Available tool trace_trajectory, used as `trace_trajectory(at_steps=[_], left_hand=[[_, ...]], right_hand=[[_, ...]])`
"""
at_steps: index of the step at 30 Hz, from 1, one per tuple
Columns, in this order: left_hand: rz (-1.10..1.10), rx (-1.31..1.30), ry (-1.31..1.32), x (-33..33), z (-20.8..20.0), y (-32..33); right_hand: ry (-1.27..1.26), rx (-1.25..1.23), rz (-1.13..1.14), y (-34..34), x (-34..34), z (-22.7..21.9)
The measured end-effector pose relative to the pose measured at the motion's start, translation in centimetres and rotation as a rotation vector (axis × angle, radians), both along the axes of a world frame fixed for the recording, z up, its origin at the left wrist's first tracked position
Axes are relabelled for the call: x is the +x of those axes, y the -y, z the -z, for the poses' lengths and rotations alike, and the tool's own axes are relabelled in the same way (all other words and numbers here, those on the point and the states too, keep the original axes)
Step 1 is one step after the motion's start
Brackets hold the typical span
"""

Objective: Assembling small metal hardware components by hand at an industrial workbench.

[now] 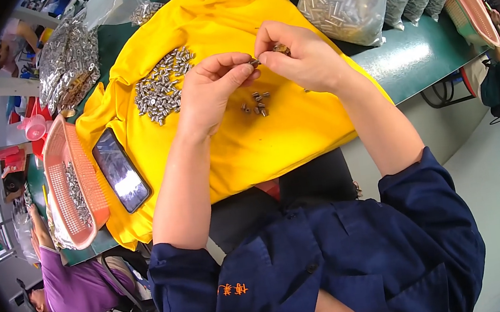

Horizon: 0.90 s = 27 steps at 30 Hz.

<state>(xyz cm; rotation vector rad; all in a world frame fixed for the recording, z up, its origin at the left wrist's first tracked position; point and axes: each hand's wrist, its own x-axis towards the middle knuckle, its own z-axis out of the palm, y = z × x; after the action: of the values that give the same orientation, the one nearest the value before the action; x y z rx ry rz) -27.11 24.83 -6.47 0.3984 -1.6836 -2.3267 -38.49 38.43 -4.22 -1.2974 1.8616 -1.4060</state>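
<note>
Pinching a small metal part between them, the left hand and right hand each form a narrow grip above yellow cloth, which likely stops loose pieces rolling off the green surface.

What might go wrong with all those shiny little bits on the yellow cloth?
The tiny part at the fingertips of the left hand and right hand might slip and get lost.

The yellow cloth is rumpled, so a tug could scatter the loose metal pile.

The phone lies on the same cloth, so it might slide too.
</note>
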Motion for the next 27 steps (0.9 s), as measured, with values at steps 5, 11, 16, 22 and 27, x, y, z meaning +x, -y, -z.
trace_trajectory(at_steps=[5,11,16,22,27], left_hand=[[-0.016,-0.034,0.005,-0.1,-0.3,-0.1],[-0.106,-0.402,0.102,-0.1,-0.7,-0.4],[-0.147,-0.646,0.209,0.1,-0.2,0.9],[-0.078,-0.524,0.053,-0.5,-0.5,-0.7],[-0.018,0.311,-0.082,-0.2,0.1,0.1]], right_hand=[[-0.126,-0.095,0.025,0.4,0.0,0.8],[-0.380,-0.019,0.061,0.7,0.7,1.2],[-0.169,-0.230,0.244,0.4,-0.3,1.2],[-0.187,-0.198,0.195,0.5,0.0,1.0],[-0.016,-0.173,0.088,0.4,-0.1,0.6]])
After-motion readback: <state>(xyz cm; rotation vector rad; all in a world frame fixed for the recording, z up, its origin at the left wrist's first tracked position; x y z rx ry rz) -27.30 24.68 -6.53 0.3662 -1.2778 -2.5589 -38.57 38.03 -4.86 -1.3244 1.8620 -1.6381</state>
